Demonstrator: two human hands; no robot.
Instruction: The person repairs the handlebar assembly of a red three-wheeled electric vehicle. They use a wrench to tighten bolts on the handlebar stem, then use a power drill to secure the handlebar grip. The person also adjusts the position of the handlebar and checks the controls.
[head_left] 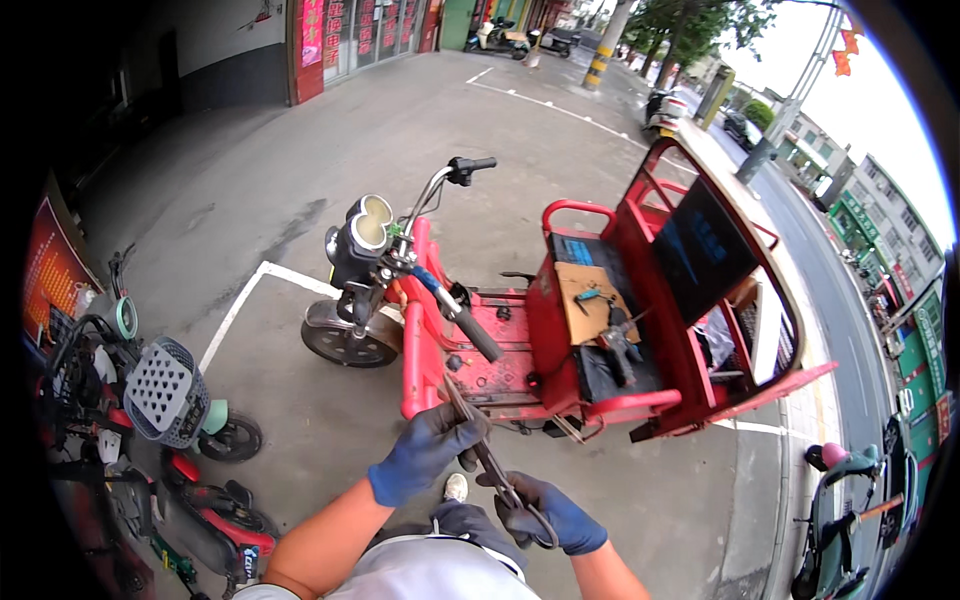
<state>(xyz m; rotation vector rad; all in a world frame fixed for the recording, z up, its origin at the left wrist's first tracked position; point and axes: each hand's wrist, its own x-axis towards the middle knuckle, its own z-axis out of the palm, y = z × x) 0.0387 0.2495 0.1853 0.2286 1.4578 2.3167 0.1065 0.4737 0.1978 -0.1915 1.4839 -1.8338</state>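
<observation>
Nearby, red tricycle (560,330) beside scooters (170,420)

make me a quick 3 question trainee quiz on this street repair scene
1. True or false: both hands wear blue gloves.
2. What do the left hand and right hand hold between them? A) long metal tool B) tyre C) helmet
3. What colour is the tricycle?

Key:
1. True
2. A: the long metal tool; its exact kind is unclear
3. Red
</observation>
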